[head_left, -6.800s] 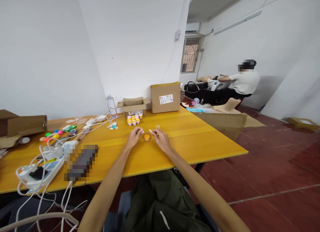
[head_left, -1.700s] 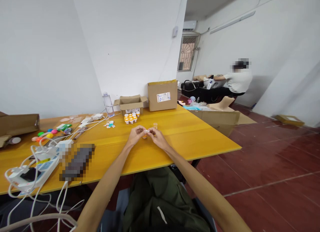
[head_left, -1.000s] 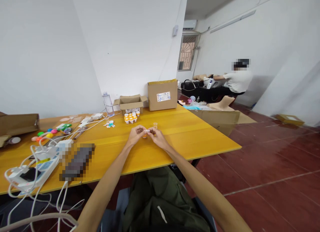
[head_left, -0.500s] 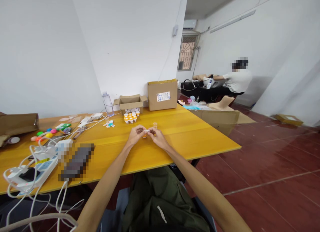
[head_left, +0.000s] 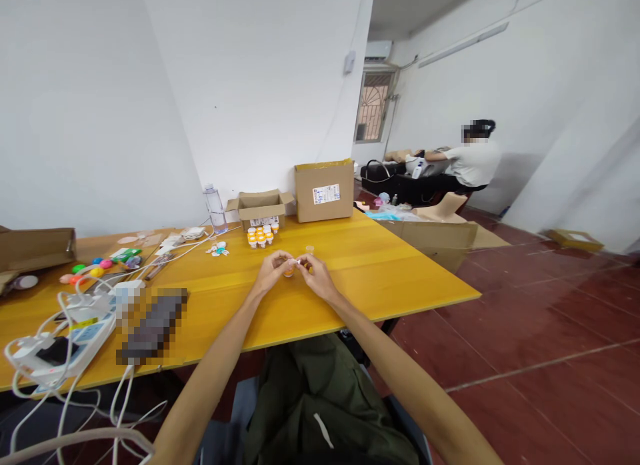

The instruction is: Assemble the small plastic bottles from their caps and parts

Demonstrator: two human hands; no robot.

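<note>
Over the middle of the yellow table, my left hand (head_left: pixel 275 269) and my right hand (head_left: pixel 313 273) meet with their fingertips pinched. Between them is a small white piece (head_left: pixel 295 261), too small to name. Just below the fingers, partly hidden by my left hand, an orange item (head_left: pixel 289 273) is at the tabletop. A small clear cup (head_left: pixel 310 249) stands just beyond my right hand. Farther back sits a group of small white-and-orange capped containers (head_left: pixel 261 237). To their left lie small white and teal pieces (head_left: pixel 219 249).
An open cardboard box (head_left: pixel 262 208) and a larger closed carton (head_left: pixel 325 193) stand at the table's back. At left are a clear bottle (head_left: pixel 215 210), coloured balls (head_left: pixel 97 271), a power strip (head_left: pixel 95 338) with tangled cables, and a dark blurred object (head_left: pixel 156 325). A person (head_left: pixel 475 161) sits far right.
Both hands stay almost in place, with only slight finger movement around the small white piece. The view has shifted very slightly.
</note>
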